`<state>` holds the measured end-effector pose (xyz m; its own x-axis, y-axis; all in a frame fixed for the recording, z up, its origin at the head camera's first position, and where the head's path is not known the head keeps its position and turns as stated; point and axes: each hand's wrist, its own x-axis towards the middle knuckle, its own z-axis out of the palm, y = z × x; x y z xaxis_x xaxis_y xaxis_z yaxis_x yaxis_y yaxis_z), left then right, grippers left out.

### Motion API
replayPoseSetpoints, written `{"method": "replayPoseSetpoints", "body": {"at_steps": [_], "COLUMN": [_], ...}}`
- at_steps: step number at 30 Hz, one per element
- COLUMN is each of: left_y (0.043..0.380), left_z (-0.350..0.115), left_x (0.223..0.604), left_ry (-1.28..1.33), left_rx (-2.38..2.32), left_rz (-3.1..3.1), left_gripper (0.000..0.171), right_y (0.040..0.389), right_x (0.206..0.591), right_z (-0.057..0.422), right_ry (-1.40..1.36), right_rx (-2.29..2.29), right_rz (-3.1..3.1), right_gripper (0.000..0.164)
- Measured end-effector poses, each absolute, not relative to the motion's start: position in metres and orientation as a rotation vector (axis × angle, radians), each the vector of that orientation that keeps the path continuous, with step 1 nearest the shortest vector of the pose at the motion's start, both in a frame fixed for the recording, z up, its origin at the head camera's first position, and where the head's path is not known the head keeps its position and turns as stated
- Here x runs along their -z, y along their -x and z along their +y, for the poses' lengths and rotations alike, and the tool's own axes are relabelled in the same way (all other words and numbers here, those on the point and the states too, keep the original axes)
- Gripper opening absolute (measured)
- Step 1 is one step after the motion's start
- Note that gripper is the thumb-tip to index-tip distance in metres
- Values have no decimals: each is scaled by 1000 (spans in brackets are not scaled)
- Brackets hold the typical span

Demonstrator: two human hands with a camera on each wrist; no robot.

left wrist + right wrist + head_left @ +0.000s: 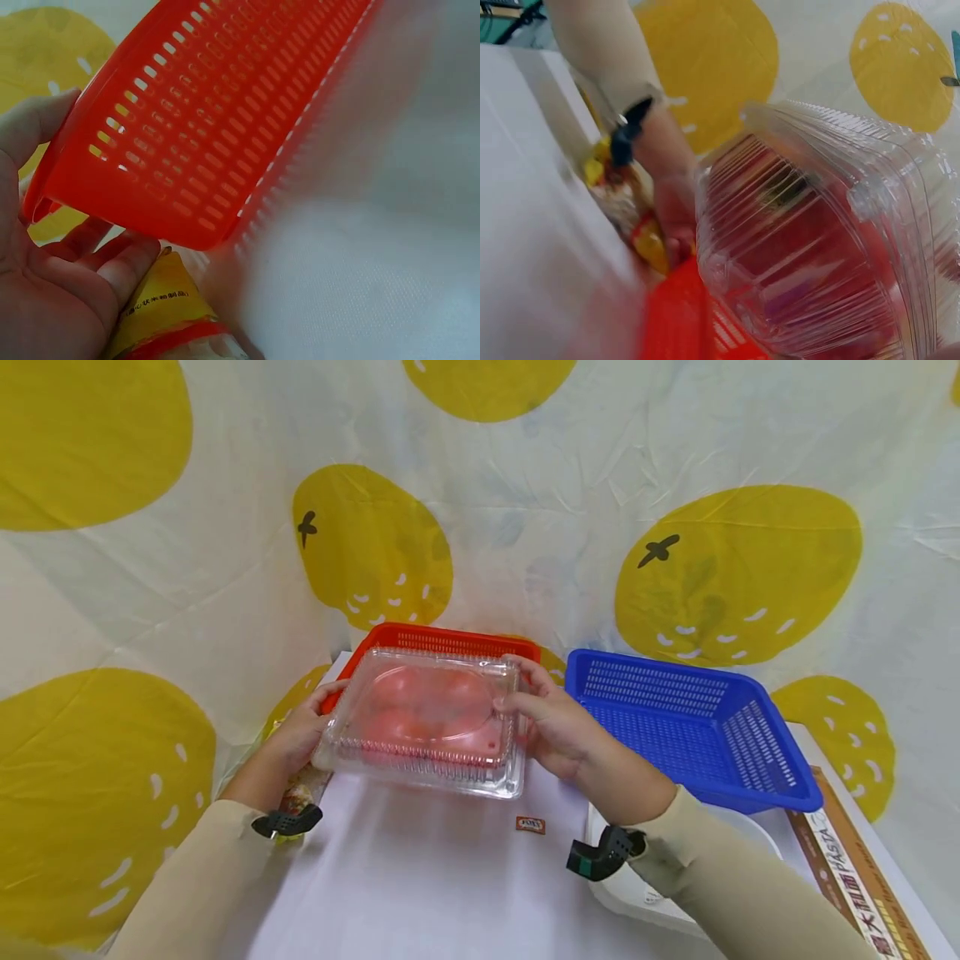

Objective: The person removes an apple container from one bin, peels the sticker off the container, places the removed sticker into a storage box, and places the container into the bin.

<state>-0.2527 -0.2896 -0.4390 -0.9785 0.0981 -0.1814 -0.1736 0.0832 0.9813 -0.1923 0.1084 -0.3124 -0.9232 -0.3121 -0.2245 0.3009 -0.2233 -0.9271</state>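
Observation:
A clear plastic clamshell box [427, 714] is held above the front of a red basket [465, 639], tilted. Through its walls show rounded red things with a dark green patch, blurred by the plastic. My right hand [558, 727] grips the box by its right edge, thumb over the lid; in the right wrist view the box [802, 240] fills the right half. On the left, my left hand [300, 735] holds the red basket's left rim. The left wrist view shows its thumb [52, 116] on the rim of the basket [180, 127] and the other fingers beneath.
A yellow-topped plastic food bag [169, 300] lies just under my left hand. Right of the box stands a blue basket [652, 739], overlapping a white tub [611, 881]. A long brown pasta box [855, 877] lies at the right edge. A small orange packet [530, 824] lies mid-table.

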Motion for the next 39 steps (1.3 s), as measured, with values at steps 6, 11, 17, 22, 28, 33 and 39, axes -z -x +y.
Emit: {"method": "replayPoseSetpoints", "body": {"at_steps": [6,11,17,22,28,33,39], "left_y": [254,253,251,252,256,258,257], "left_z": [-287,-282,-279,-277,-274,-270,-268], "left_x": [439,437,435,437,438,440,441], "left_ry": [63,149,180,170,204,251,234], "left_rx": [-2005,-2004,-2028,-2034,-2068,-2067,-2057], "left_rz": [2177,2158,2159,2156,2113,2098,2102], "left_gripper": [78,80,78,73,71,75,75], "right_y": [221,242,272,296,323,340,353], "right_x": [301,297,297,305,331,359,381], "right_z": [107,103,94,86,85,89,90], "right_ry": [21,-27,-54,-97,-137,-155,-188], "right_rx": [2214,2186,2166,2173,2183,2164,2143], "right_rz": [1631,1646,1679,1671,1667,1694,1709], "right_gripper": [64,61,62,65,65,59,64]}}
